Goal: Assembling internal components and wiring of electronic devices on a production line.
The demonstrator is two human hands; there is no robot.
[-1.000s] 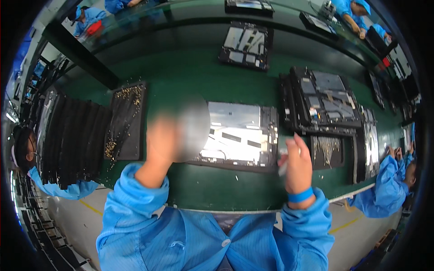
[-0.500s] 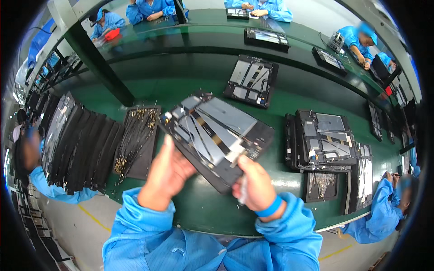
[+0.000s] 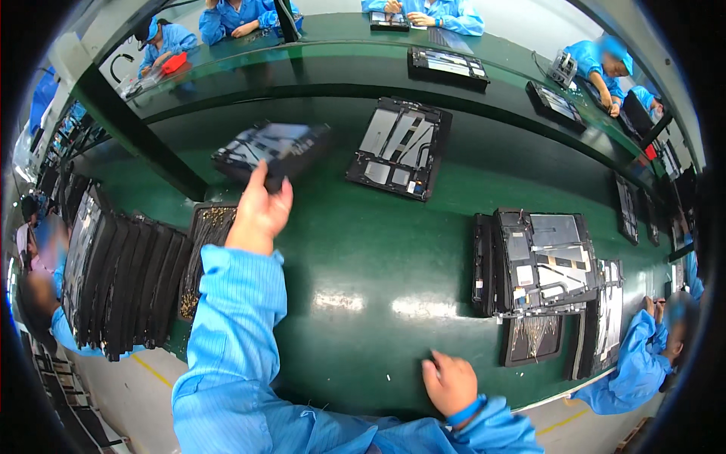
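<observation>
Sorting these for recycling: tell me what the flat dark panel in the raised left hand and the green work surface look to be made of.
The flat dark panel held by the left hand: probably a plastic or metal frame with silvery metal plates, judging by grey patches; motion blur leaves it open.

The green work surface: likely a smooth rubber or vinyl mat, semi-glossy, since lamps reflect as soft white patches.

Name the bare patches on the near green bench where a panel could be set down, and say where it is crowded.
The widest bare stretch of the green bench lies between the screw tray and the stacked panels, ahead of the right hand. Crowded: the left edge with upright black panels, and the right end.
</observation>
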